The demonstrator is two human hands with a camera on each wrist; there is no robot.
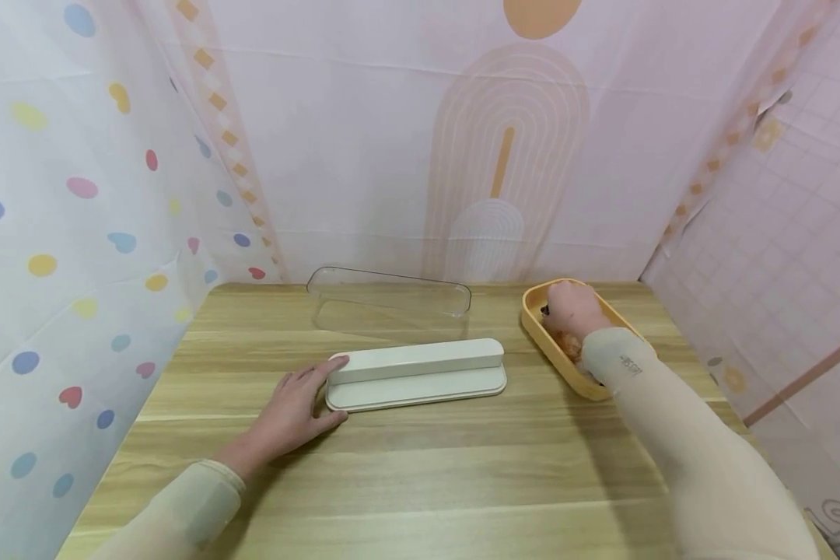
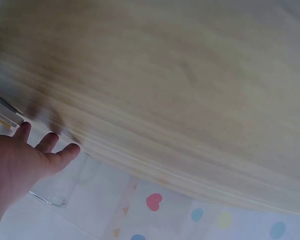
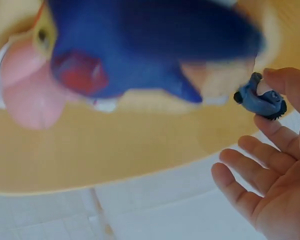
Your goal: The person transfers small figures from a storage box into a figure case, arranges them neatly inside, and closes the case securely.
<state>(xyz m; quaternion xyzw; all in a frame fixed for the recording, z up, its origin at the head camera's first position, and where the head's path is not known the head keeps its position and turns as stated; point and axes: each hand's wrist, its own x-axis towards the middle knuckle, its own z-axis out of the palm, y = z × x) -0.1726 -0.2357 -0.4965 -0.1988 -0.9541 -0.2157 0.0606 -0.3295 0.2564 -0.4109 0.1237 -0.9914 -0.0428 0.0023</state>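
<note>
In the head view my left hand (image 1: 290, 412) spans the left end of an off-white stepped base (image 1: 420, 373), its thumb by the near edge and its fingers on the raised back. The same hand (image 2: 25, 162) shows in the left wrist view with fingers extended. My right hand (image 1: 574, 307) reaches into a yellow tray (image 1: 556, 358) at the right. Thumb and index finger of the right hand (image 3: 275, 185) pinch a small blue-grey toy figure (image 3: 262, 100) with black ends. Close to that camera, a large dark-blue toy (image 3: 130, 50) with a yellow eye patch looks blurred.
A clear, open-topped plastic cover (image 1: 388, 303) stands behind the base, near the table's back edge. An orange-brown item (image 1: 567, 344) lies in the tray under my wrist, and a pink rounded toy (image 3: 32, 87) shows there too. Patterned cloth (image 1: 364, 155) hangs around the wooden table (image 1: 420, 482).
</note>
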